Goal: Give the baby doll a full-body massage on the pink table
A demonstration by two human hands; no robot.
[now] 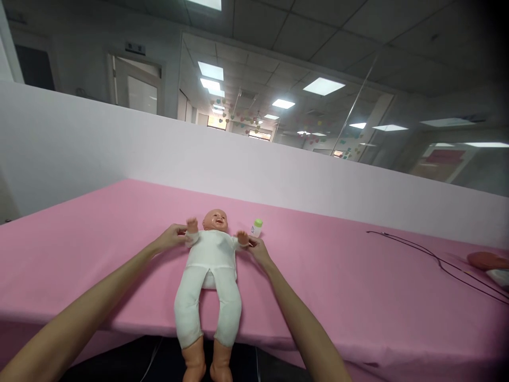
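Note:
A baby doll (214, 252) in a white top and white trousers lies on its back on the pink-covered table (314, 276). Its head points away from me and its bare feet reach past the near edge. My left hand (174, 237) is closed at the cuff of the doll's raised arm on the left. On the other side, my right hand (259, 250) pinches the doll's other sleeve near its wrist; some fingertips are hidden behind the arms. Just beyond my right hand is a small clear bottle (256, 228) with a green cap.
A black cable (429, 253) runs across the table at the right. Part of another doll (487, 261) shows at the far right edge. Behind the table rises a low white wall (238, 164) with glass above it.

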